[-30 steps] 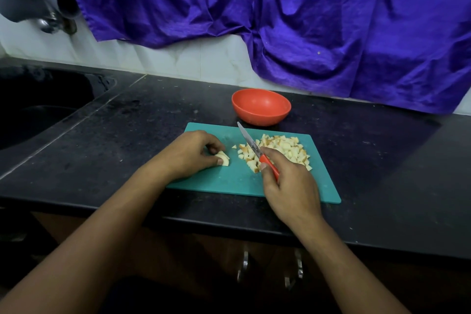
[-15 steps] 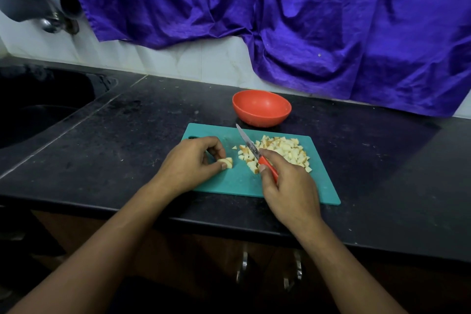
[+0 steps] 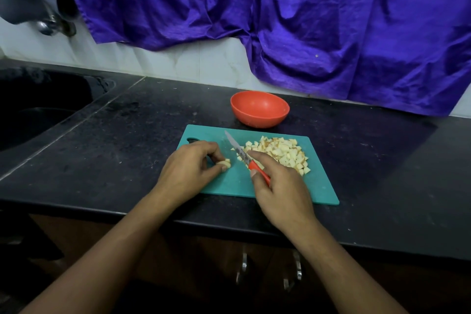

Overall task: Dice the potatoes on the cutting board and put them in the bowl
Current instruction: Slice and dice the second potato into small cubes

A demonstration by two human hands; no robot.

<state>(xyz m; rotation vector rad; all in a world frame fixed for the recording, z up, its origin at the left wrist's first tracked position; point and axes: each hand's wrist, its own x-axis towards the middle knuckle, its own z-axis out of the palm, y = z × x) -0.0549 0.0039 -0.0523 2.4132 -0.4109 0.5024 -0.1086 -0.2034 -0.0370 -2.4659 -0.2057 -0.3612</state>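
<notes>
You are most of the way through the cutting. A big pile of potato cubes [image 3: 280, 153] lies on the far right part of the cutting board [image 3: 318, 186], which sits near the front edge of the surface [image 3: 127, 148]. Only one small potato piece [image 3: 225, 162] is left to cut, and it rests on the left part of the board. The bowl [image 3: 260, 109] stands just behind the board, toward the back edge of the surface, and no potato shows in it, so the whole moving job is not yet done. Your left hand [image 3: 188, 168] has its fingers [image 3: 211, 149] curled in, pinching that last piece with the thumb. Your right hand [image 3: 283, 186] is wrapped tight round the red handle of the knife [image 3: 237, 148], one finger lying along the top. The blade points up and away between the small piece and the pile, touching the near cubes.
</notes>
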